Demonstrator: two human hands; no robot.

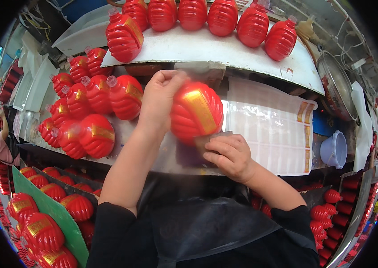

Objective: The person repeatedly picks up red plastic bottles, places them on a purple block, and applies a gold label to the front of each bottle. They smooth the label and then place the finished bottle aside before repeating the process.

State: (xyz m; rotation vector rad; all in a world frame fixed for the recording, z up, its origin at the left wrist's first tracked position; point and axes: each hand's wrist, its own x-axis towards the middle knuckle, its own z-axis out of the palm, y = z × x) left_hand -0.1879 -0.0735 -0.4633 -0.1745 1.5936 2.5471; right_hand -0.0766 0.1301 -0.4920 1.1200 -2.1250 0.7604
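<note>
A glossy red ribbed bottle [184, 117] with a gold label [200, 109] across its side is tilted over the worktable in front of me. My left hand [158, 91] is closed at its upper end, the fingers pinched where the neck would be; the neck itself is hidden or blurred. Below, my right hand [230, 154] grips a small flat brownish piece [206, 140] between thumb and fingers, against or very close to the bottle's lower side. I cannot make out exactly what that piece is. Right of the bottle lies a pale backing sheet [260, 129] with several gold labels [306, 111] along its right edge.
Several labelled red bottles [97, 96] stand at the left of the table. More bottles [192, 15] line a raised white board [171, 49] at the back. A lilac cup [333, 149] and a metal pan [337, 85] are at right. Below left, bottles fill crates beside a green panel [54, 219]. A person [3, 143] is far left.
</note>
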